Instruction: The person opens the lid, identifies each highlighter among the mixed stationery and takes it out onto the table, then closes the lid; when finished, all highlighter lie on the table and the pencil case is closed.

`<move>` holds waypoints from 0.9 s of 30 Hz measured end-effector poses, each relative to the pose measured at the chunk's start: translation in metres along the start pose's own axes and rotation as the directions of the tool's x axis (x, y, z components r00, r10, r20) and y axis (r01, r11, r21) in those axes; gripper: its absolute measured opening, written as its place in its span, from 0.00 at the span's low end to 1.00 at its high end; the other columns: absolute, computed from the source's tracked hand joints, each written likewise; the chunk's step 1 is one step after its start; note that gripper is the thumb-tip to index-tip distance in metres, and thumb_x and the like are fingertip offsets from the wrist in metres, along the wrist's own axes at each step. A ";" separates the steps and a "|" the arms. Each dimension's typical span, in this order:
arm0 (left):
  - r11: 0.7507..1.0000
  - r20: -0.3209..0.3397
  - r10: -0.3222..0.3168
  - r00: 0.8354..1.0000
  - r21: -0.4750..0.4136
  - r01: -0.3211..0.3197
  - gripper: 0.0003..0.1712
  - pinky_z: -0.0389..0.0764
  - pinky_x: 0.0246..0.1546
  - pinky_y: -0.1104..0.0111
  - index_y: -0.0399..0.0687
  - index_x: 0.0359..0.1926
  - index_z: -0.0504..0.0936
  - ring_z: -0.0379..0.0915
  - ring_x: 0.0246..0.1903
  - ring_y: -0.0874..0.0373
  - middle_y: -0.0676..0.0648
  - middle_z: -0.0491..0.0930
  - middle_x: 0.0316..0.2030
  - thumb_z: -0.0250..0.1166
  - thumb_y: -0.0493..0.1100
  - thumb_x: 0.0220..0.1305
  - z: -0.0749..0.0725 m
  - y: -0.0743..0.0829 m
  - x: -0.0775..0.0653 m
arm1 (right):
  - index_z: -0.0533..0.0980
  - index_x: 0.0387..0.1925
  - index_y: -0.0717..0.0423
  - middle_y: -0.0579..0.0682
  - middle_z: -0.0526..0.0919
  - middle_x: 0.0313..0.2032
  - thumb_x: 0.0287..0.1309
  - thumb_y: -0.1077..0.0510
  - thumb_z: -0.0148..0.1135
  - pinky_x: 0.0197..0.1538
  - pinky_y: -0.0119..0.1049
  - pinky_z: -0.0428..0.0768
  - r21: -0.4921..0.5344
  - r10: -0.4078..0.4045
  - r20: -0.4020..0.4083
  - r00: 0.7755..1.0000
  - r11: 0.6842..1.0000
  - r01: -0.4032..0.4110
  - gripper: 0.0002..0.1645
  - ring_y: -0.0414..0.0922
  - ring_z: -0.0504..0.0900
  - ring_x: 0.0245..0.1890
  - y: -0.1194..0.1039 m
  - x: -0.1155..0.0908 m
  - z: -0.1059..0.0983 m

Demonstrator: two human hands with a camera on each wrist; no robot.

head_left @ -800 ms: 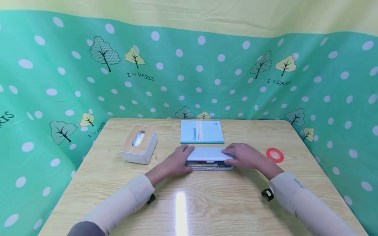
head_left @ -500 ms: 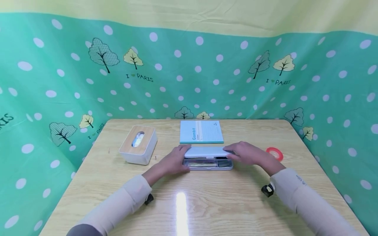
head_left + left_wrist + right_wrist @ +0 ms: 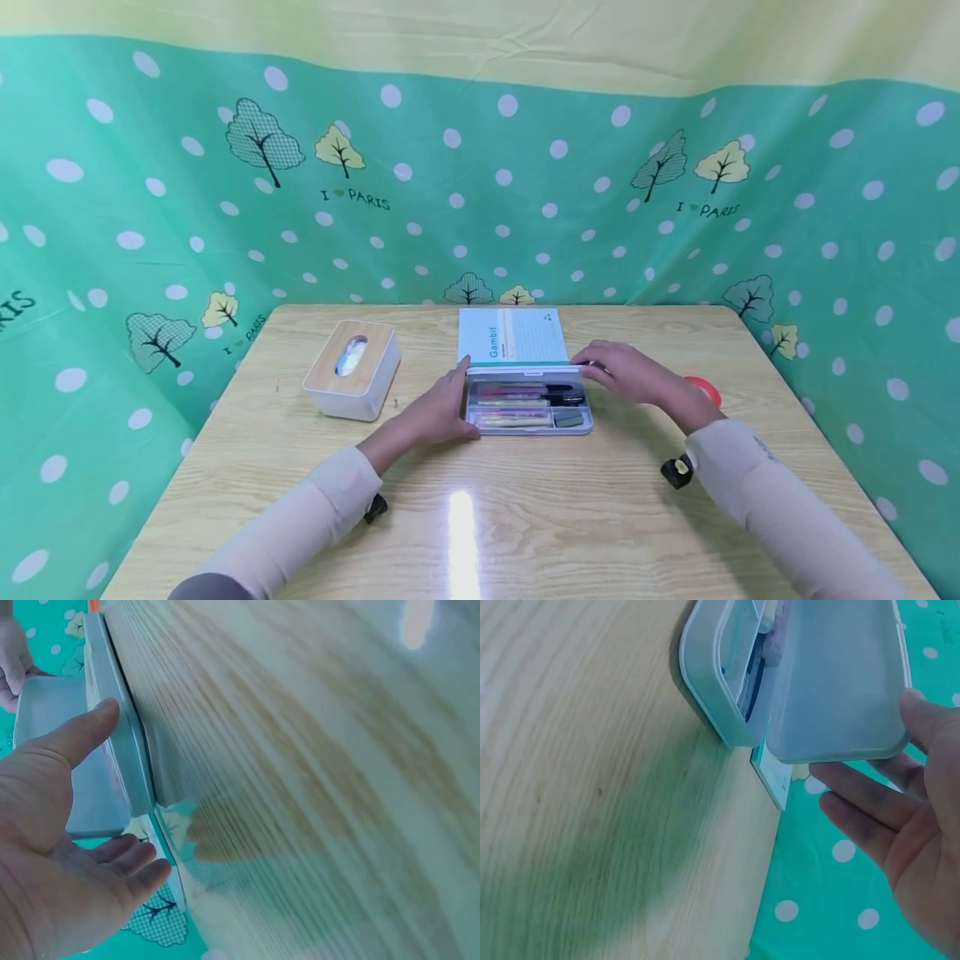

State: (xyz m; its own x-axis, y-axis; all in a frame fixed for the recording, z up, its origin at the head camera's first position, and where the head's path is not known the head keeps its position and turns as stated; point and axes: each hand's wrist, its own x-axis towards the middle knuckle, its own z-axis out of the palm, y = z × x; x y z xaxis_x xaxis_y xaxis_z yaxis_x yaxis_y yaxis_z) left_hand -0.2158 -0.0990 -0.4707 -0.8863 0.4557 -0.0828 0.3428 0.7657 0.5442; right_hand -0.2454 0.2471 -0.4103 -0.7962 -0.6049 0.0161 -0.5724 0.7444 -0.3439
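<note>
A pale pencil case (image 3: 528, 432) sits on the table with its lid (image 3: 840, 675) raised and tipped back. Pens (image 3: 558, 400) and a dark grey block (image 3: 567, 417) lie inside, in divided sections. My right hand (image 3: 618, 371) pinches the lid's right corner, thumb on the inner side and fingers behind. At the case's left end, my left hand (image 3: 438, 410) rests its thumb (image 3: 86, 731) on the front wall. The other fingers of that hand stretch loosely past the end, with the index finger up by the lid's left corner.
Behind the case lies a light blue notebook (image 3: 513, 333), partly overlapped by the lid's edge. A tissue box (image 3: 367, 350) with a wooden top stands at the left. A red tape roll (image 3: 705, 387) is partly hidden behind the right wrist. A dotted curtain (image 3: 420, 150) borders the table.
The lid has swung up and back from nearly closed, uncovering the pens. My right hand has moved back with it; my left hand's fingers have loosened from the lid's top.
</note>
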 end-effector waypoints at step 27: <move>0.993 0.091 0.066 0.994 0.088 -0.074 0.72 0.59 0.78 0.53 0.42 0.82 0.35 0.49 0.79 0.41 0.34 0.46 0.80 0.76 0.60 0.56 -0.006 -0.006 -0.001 | 0.82 0.58 0.55 0.57 0.87 0.54 0.74 0.63 0.54 0.57 0.53 0.83 -0.031 0.170 -0.188 0.967 0.983 -0.179 0.18 0.55 0.84 0.54 0.023 0.041 0.001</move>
State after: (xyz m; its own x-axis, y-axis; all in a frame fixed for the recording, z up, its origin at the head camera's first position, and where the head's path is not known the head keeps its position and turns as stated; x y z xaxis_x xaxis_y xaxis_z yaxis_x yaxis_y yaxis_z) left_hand -0.2194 -0.1067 -0.4690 -0.8299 0.5444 -0.1223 0.4334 0.7669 0.4733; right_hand -0.2907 0.2390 -0.4188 -0.9042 -0.4056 0.1339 -0.4269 0.8489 -0.3116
